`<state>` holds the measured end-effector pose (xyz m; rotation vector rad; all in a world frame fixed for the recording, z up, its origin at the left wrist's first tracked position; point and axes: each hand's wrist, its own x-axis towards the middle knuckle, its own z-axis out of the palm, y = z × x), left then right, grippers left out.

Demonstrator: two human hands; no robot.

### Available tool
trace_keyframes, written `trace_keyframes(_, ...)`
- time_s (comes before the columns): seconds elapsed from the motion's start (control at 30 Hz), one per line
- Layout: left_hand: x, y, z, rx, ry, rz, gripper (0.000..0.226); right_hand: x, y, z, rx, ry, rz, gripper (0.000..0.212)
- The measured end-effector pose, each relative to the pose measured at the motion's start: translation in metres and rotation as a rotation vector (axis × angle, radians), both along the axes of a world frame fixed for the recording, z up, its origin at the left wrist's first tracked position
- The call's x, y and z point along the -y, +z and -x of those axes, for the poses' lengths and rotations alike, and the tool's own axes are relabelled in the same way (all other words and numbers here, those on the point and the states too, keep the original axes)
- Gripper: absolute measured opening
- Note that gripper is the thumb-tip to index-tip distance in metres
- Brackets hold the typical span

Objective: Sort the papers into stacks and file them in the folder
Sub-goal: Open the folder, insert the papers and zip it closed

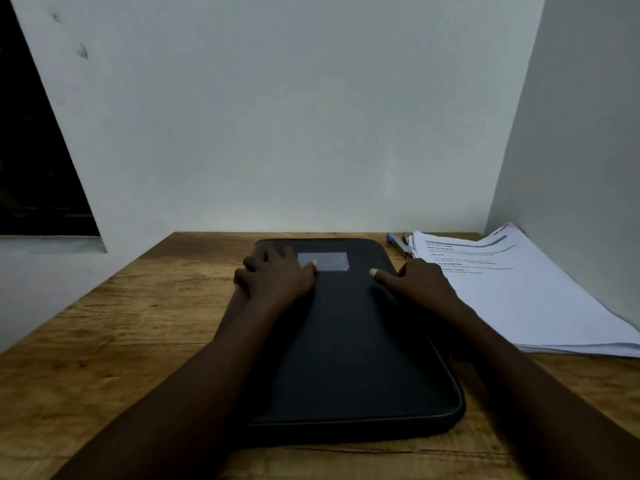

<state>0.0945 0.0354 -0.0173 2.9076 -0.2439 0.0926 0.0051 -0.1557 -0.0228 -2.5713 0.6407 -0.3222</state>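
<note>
Left hand (277, 277), right hand (417, 284) touch seemingly closed folder (349, 358).

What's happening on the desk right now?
A person rests both hands on the closed black folder lying on the wooden table: left hand by its grey label, right hand near its right edge. The stack of papers lies to the right, a stapler at its far corner.

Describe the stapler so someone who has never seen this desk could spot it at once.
Start at the wooden desk and go to its far edge by the wall. There, in the gap between the far right corner of the black folder and the stack of white papers, lies the stapler. It is the only small metallic thing, dwarfed by both neighbours.
</note>
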Motion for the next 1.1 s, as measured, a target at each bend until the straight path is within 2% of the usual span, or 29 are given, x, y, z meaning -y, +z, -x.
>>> trace_keyframes(0.2, 0.001, 0.005, 0.0, -0.038, -0.012, 0.085, 0.075, -0.005, 0.01, 0.009, 0.069, -0.007, 0.002, 0.055)
trace_keyframes(0.33, -0.009, 0.021, -0.012, -0.049, -0.136, 0.309, 0.112, -0.012, 0.036, 0.022, 0.248, 0.011, -0.104, 0.057)
trace_keyframes(0.37, -0.012, 0.028, -0.011, -0.057, -0.161, 0.366, 0.109, -0.016, 0.048, 0.026, 0.305, 0.019, -0.17, 0.055)
trace_keyframes(0.47, -0.018, 0.066, 0.005, -0.067, -0.289, 0.499, 0.08, -0.037, 0.091, 0.035, 0.368, 0.113, -0.415, 0.045)
trace_keyframes(0.6, -0.027, 0.133, 0.023, -0.057, -0.519, 0.676, 0.071, -0.08, 0.141, 0.033, 0.521, 0.346, -0.824, 0.038)
trace_keyframes(0.67, -0.045, 0.171, 0.032, -0.062, -0.563, 0.7, 0.055, -0.109, 0.151, 0.021, 0.58, 0.431, -0.881, 0.035)
trace_keyframes(0.77, -0.08, 0.212, 0.034, -0.058, -0.572, 0.572, 0.066, -0.159, 0.144, -0.003, 0.606, 0.476, -0.809, 0.043)
trace_keyframes(0.83, -0.106, 0.229, 0.029, -0.063, -0.514, 0.446, 0.054, -0.186, 0.134, -0.01, 0.57, 0.503, -0.684, 0.042)
trace_keyframes(0.97, -0.153, 0.256, 0.011, -0.093, -0.307, 0.113, 0.044, -0.222, 0.124, -0.007, 0.572, 0.572, -0.574, 0.031)
trace_keyframes(1.1, -0.184, 0.23, -0.022, -0.156, -0.046, -0.27, 0.059, -0.234, 0.12, -0.008, 0.651, 0.542, -0.504, 0.029)
